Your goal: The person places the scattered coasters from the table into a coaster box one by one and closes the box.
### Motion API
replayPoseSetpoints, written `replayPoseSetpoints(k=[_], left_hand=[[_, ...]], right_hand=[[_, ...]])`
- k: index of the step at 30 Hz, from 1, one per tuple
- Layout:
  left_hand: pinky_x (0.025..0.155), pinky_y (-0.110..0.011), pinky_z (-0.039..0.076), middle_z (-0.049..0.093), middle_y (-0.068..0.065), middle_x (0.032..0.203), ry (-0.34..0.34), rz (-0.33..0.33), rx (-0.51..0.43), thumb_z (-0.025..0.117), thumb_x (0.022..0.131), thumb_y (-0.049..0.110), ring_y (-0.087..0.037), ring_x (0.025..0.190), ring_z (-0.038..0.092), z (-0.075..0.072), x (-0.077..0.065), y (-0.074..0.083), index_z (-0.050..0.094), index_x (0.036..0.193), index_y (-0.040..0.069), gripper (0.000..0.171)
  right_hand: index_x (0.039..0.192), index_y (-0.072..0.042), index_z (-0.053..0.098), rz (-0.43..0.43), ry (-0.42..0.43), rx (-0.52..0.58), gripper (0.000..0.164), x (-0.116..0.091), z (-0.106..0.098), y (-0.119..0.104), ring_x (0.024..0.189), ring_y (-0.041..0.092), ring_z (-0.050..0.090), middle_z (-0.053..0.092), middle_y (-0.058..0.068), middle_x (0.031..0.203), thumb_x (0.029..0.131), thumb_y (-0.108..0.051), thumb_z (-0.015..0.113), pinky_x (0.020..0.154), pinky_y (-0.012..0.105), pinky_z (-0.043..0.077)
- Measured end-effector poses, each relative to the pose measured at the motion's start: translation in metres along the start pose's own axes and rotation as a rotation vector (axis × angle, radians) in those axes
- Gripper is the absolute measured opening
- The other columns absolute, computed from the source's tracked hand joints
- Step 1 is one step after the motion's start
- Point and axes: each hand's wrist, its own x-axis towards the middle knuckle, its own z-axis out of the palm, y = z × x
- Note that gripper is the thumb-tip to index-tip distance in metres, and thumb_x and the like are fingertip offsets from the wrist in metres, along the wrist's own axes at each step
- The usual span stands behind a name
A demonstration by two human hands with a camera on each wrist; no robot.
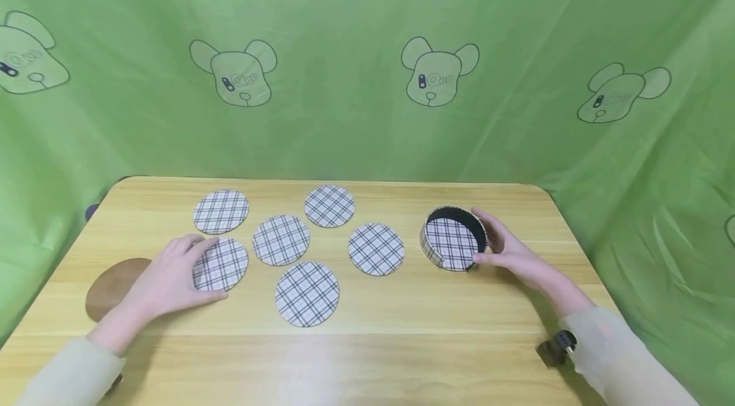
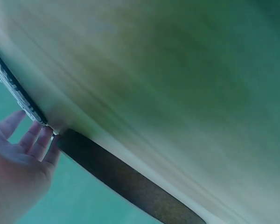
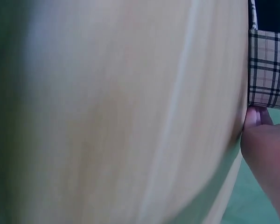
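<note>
At the left of the head view my left hand [image 1: 175, 275] spreads over a round plaid coaster [image 1: 225, 265]. Its fingertips are at the coaster's upper edge and its thumb lies along the lower edge; the palm hides the coaster's left part. In the left wrist view the fingers [image 2: 39, 140] look extended beside the coaster's edge [image 2: 18, 91]. At the right, my right hand [image 1: 511, 253] holds the side of a round plaid coaster holder [image 1: 432, 246], thumb at the front and fingers behind. The holder has a black inner wall, with a plaid surface [image 1: 452, 243] showing inside.
Several more plaid coasters lie flat and apart on the wooden table [image 1: 402, 329], including one at the back left [image 1: 221, 211] and one at the front [image 1: 307, 294]. A brown round piece [image 1: 111, 288] sits partly behind my left hand. Green curtain [image 1: 344, 61] surrounds the table.
</note>
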Motion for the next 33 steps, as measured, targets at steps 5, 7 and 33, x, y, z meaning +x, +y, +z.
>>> replayPoseSetpoints(k=[5,7,33], left_hand=[[0.105,-0.071,0.05,0.056,-0.03,0.142,-0.012,-0.018,-0.015,0.094,0.066,0.06,-0.049,0.127,0.055,0.0,0.003,-0.001,0.053,0.15,-0.004,0.113],[0.105,-0.071,0.05,0.055,-0.031,0.143,-0.017,-0.025,-0.019,0.095,0.065,0.058,-0.05,0.127,0.055,0.0,0.004,-0.001,0.053,0.149,-0.005,0.113],[0.11,-0.073,0.047,0.047,-0.03,0.148,-0.034,0.114,-0.09,0.096,0.058,0.042,-0.048,0.133,0.046,-0.001,0.02,0.004,0.048,0.149,-0.006,0.114]], right_hand=[[0.169,-0.001,0.007,-0.014,-0.002,-0.033,0.112,0.003,0.001,0.004,0.155,0.062,0.007,0.007,0.037,0.172,0.083,0.006,0.079,0.107,0.0,0.032],[0.169,-0.001,0.007,-0.019,-0.008,-0.032,0.114,0.004,0.001,0.005,0.155,0.062,0.007,0.007,0.037,0.171,0.082,0.007,0.079,0.106,-0.001,0.032],[0.171,-0.008,0.006,-0.038,-0.066,-0.006,0.119,0.005,-0.005,0.013,0.157,0.058,-0.006,-0.005,0.032,0.174,0.079,0.01,0.081,0.107,-0.004,0.027]])
